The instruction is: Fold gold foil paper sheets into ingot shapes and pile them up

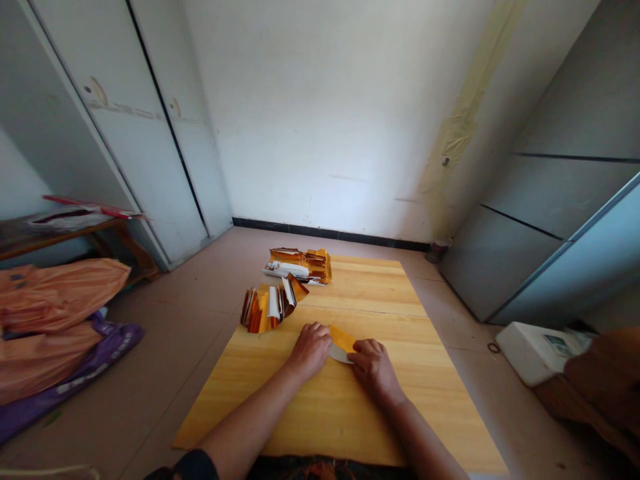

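My left hand (311,348) and my right hand (371,365) rest close together on a wooden table (400,400), both with fingers closed on a small sheet of gold paper (342,340) with a white underside. The sheet lies partly folded between the two hands. A curved fan of folded gold-and-white paper pieces (270,307) sits on the table just beyond my left hand. Farther back, near the table's far left corner, lies a stack of gold paper sheets (300,265).
Orange and purple plastic bags (55,320) are heaped on the floor at left, beneath a low shelf. Grey cabinet doors (130,133) stand at back left. A white box (537,350) sits on the floor at right beside a grey cabinet.
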